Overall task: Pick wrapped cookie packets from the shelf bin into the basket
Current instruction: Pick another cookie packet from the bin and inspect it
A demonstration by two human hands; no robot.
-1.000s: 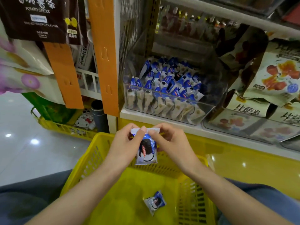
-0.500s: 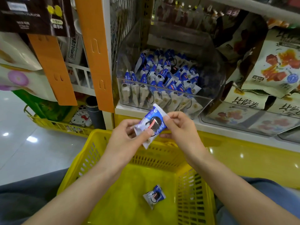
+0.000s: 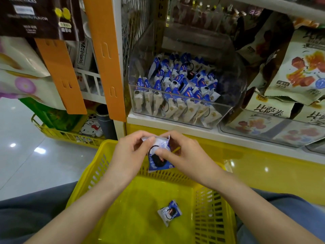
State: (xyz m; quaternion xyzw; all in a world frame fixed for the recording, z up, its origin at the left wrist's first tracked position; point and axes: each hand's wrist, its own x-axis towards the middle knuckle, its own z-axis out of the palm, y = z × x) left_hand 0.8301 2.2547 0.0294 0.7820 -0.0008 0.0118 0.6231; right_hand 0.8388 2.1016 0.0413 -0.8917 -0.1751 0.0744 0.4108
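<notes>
Left hand (image 3: 130,155), right hand (image 3: 190,156) both pinched small blue-white foil cookie packet (image 3: 159,163) above yellow plastic basket (image 3: 88,178). Judged light, slippery, crushable; best held by sealed edge.

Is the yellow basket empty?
No, one cookie packet lies on the floor of the basket, and the left hand and right hand hold a second packet above it.

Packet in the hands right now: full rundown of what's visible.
The held packet is a small glossy plastic wrapper, blue and white, printed with a dark round cookie. It looks sealed, crimped edge up, hanging roughly upright. The left hand and right hand both pinch its upper half; the lower half hangs free over the far side of the yellow basket.
</notes>
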